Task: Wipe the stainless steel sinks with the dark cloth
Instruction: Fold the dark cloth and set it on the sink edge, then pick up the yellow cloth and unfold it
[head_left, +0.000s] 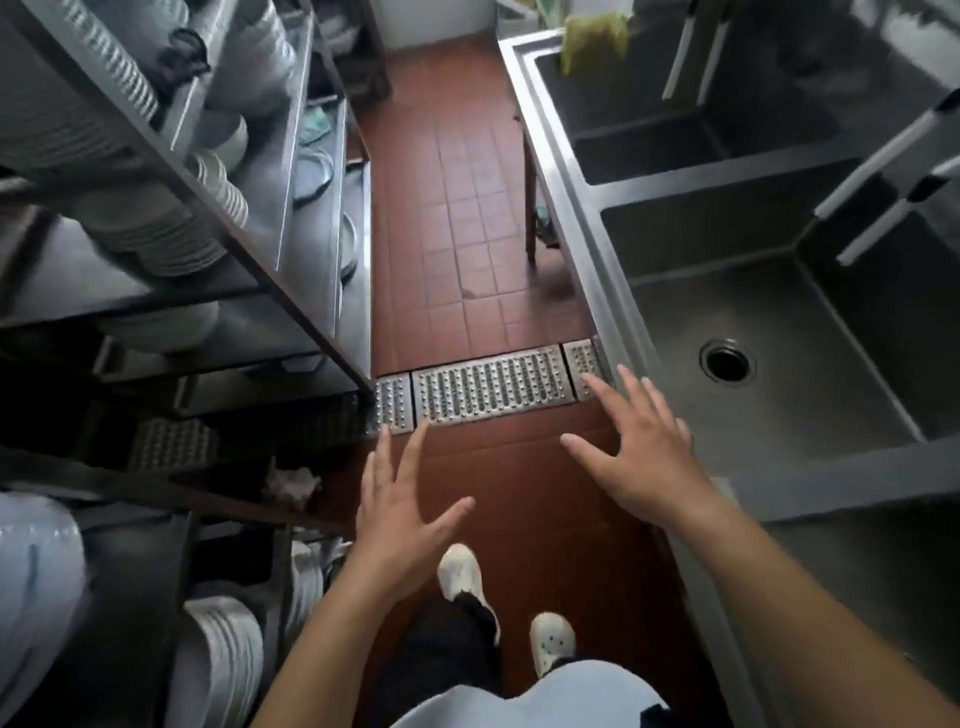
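A row of grey stainless steel sinks (769, 332) runs along the right side of a narrow kitchen aisle, seen from above. The nearest full basin is deep and square, with dull, streaked walls and a round dark drain hole (727, 362) in its floor. Beyond it lies a second basin, and a third shows at the lower right edge. White and black tap handles (878, 171) reach over the basins from the right. A yellow-green rag (592, 41) hangs over the far basin's corner. No dark cloth can be made out.

Both hands are held out in front of the person, palms down, holding nothing. The left hand (400, 514) hovers above the red-brown tiled floor (467, 218), fingers straight and spread, thumb pointing right. The right hand (644, 452) is also spread wide, with its fingers over the front rim of the nearest sink; whether it touches the rim cannot be told. Both forearms are bare.

Across the floor just beyond the fingertips lies a perforated metal drain grate (493, 384). On the left stand steel shelves (218, 218) stacked with white plates and bowls (171, 244). Below the hands, two white shoes (553, 642) stand on the tiles.
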